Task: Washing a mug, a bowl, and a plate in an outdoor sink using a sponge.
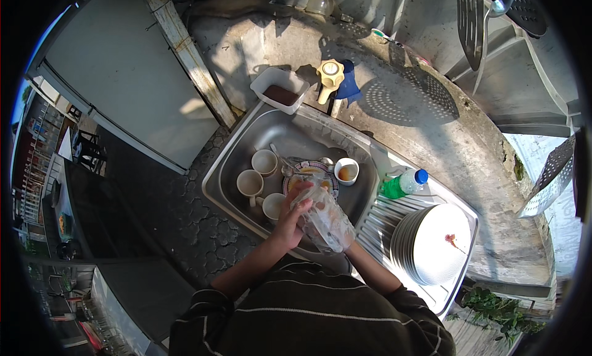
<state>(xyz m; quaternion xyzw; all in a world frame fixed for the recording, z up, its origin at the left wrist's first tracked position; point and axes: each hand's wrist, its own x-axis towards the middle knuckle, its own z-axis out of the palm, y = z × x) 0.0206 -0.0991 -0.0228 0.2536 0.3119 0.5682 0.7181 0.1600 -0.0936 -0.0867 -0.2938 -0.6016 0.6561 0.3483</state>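
Observation:
A crumpled clear plastic bag (pixel 329 224) covers most of my right hand (pixel 340 236), whose fingers hardly show through it. My left hand (pixel 293 217) grips the bag near its upper left end. Both hands are over the near part of a stainless steel sink (pixel 296 134). Beyond them in the basin lies a plate with a patterned rim (pixel 287 182), with metal cutlery (pixel 287 170) on and beside it. Light-coloured cups (pixel 250 184) stand left of my hands. A white cup with brown residue (pixel 346 171) stands to the right of the plate.
On the drainboard are a plastic bottle with green liquid and a blue cap (pixel 403 184) and a stack of white plates (pixel 439 245). A plastic tub with dark contents (pixel 280 90) and a yellowish tap (pixel 330 78) with blue cloth are behind the sink. Slotted metal utensils (pixel 471 27) hang upper right.

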